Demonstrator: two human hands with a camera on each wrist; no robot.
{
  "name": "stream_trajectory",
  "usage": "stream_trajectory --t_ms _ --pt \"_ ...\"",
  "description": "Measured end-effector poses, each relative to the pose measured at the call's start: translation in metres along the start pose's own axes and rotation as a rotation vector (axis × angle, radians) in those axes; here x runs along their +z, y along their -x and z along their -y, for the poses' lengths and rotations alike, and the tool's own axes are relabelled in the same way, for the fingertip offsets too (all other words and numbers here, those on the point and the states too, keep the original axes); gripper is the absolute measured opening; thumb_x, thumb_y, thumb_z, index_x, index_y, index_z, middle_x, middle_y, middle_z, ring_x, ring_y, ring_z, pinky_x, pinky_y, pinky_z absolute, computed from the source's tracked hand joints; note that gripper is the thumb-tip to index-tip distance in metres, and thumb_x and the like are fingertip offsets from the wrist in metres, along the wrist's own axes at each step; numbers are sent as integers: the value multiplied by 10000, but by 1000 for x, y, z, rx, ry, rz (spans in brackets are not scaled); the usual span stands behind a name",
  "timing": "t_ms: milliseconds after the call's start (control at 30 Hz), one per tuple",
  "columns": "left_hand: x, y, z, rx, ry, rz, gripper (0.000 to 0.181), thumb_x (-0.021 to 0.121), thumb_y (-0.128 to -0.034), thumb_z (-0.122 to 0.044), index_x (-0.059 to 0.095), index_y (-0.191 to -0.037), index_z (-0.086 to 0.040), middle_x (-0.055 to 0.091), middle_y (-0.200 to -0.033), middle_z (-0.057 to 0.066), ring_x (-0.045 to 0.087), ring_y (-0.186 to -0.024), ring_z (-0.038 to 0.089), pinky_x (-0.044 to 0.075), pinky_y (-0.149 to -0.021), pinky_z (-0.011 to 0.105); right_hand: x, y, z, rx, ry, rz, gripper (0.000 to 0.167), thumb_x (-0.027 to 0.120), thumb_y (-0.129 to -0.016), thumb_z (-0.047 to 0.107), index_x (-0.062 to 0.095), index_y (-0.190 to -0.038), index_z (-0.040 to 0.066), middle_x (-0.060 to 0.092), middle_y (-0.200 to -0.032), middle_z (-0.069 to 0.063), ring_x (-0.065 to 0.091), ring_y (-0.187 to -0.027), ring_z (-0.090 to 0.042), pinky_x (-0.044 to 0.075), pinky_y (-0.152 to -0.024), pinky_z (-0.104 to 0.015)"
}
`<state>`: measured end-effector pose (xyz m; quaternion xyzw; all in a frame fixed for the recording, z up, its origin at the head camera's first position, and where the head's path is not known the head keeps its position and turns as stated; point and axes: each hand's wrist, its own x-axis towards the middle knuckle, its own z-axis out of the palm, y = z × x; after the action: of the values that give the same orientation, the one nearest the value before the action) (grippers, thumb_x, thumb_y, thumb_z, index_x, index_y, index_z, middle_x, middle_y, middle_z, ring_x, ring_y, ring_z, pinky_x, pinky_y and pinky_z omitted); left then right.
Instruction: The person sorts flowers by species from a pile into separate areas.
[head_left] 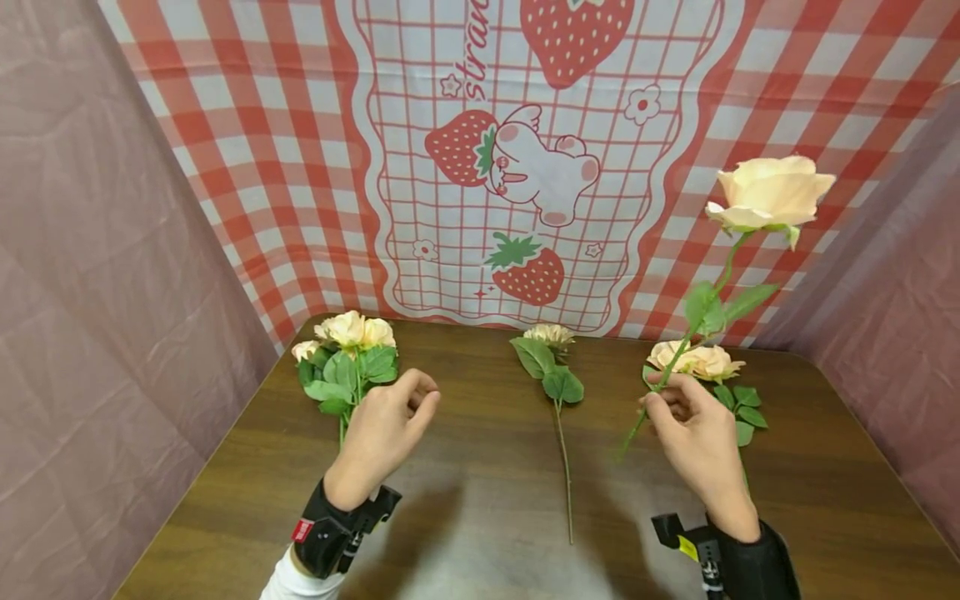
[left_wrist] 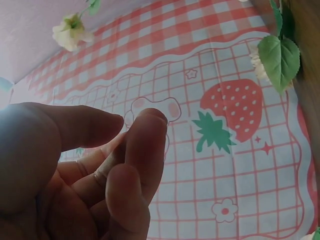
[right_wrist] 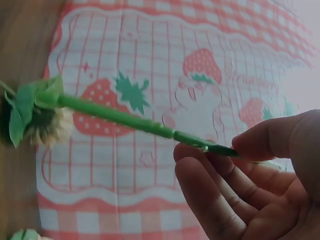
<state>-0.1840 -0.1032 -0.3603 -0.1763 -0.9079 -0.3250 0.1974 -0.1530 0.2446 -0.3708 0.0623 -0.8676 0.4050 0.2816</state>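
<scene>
Held rose (head_left: 712, 317): aloft to the right of the lone flower (head_left: 558, 387), raised above table level; tilted, with the cream bloom (head_left: 772, 193) uppermost and leaning away from the lone flower; green leaves partway along the stem (right_wrist: 120, 117), with its bare lower end slanting down toward the lone flower's side
Right hand (head_left: 693, 433): to the right of the lone flower; pinching the held rose by its stem between thumb and fingertips, in a narrow grip
Left hand (head_left: 386, 425): to the left of the lone flower; raised, with fingers loosely bent and thumb close to the fingertips, holding nothing; near the left bunch in the head view
Lone flower: lying on the brown table (head_left: 480, 517), between both hands; bloom at the far end, two large leaves just below, thin stem running toward the person
Left bunch (head_left: 348, 367): well to the left of the lone flower; several cream blooms above crowded leaves, partly covered by the left hand
Right flowers (head_left: 708, 362): to the right of the lone flower; partly hidden behind the right hand and held rose; exact number impossible to tell
Cloth (head_left: 540, 175): behind the lone flower; red-and-white checks, printed with strawberries and a white cartoon animal
Wrist straps (head_left: 330, 525): black; one on each side of the lone flower's stem
</scene>
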Motion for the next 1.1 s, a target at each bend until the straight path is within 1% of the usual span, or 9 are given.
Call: stream_trajectory --t_ms 167,267,367,500,667,833,933,1033,1100 --pt "1 1 1 -4 4 8 48 658 -951 -194 666 -923 -156 688 -738 -87 605 -603 22 475 -547 263 -14 -3 -7 17 72 -69 144 635 -957 94 724 -1067 68 708 -793 -79 563 -652 74 395 -514 -157" --pt "1 1 1 0 0 7 55 655 -953 -199 668 -928 -151 689 -739 -83 603 -603 22 474 -546 262 -23 -4 -12 33 123 -87 130 669 -936 107 736 -1034 54 694 -759 -69 532 -640 98 377 -520 -158" --pt "1 0 2 0 -6 6 64 651 -956 -203 669 -933 -147 691 -741 -80 602 -604 26 474 -542 266 -31 -5 -16 53 169 -84 142 690 -926 123 729 -1021 25 695 -784 -95 509 -634 122 386 -528 -151" --pt "-1 0 3 -9 -21 5 74 645 -959 -211 667 -939 -143 694 -745 -79 599 -601 30 471 -537 278 -40 -5 -24 54 209 -52 194 693 -932 120 706 -1054 -30 703 -852 -167 498 -631 134 412 -529 -139" --pt "-1 -1 4 -7 -43 -4 60 652 -953 -197 665 -937 -140 701 -746 -69 598 -598 42 467 -528 282 -49 -7 -34 57 294 -20 199 722 -909 118 712 -1019 -47 709 -841 -174 473 -652 131 396 -532 -141" --pt "-1 -1 5 -3 -52 -4 63 655 -950 -199 665 -930 -140 700 -740 -74 593 -593 43 458 -516 279 -53 -10 -47 90 374 42 180 741 -881 109 719 -958 -52 704 -775 -149 532 -589 -6 404 -508 -218" --pt "0 0 5 -2 -57 -2 48 659 -945 -190 669 -925 -147 698 -735 -76 591 -587 44 453 -508 278 -55 -9 -57 110 400 93 164 744 -869 96 717 -927 -54 692 -731 -118 547 -559 -94 401 -501 -256" --pt "-1 1 6 -2 -61 -1 52 658 -944 -192 671 -926 -145 699 -735 -74 595 -588 48 454 -505 280 -58 -8 -67 128 412 149 155 743 -865 93 714 -913 -52 679 -708 -78 546 -558 -132 397 -506 -276" --pt "-1 1 6 -5 -61 -1 44 658 -943 -189 670 -925 -150 700 -735 -72 595 -588 51 454 -505 284 -61 -7 -75 154 417 197 155 737 -870 98 713 -909 -49 672 -701 -63 549 -572 -142 403 -520 -294"
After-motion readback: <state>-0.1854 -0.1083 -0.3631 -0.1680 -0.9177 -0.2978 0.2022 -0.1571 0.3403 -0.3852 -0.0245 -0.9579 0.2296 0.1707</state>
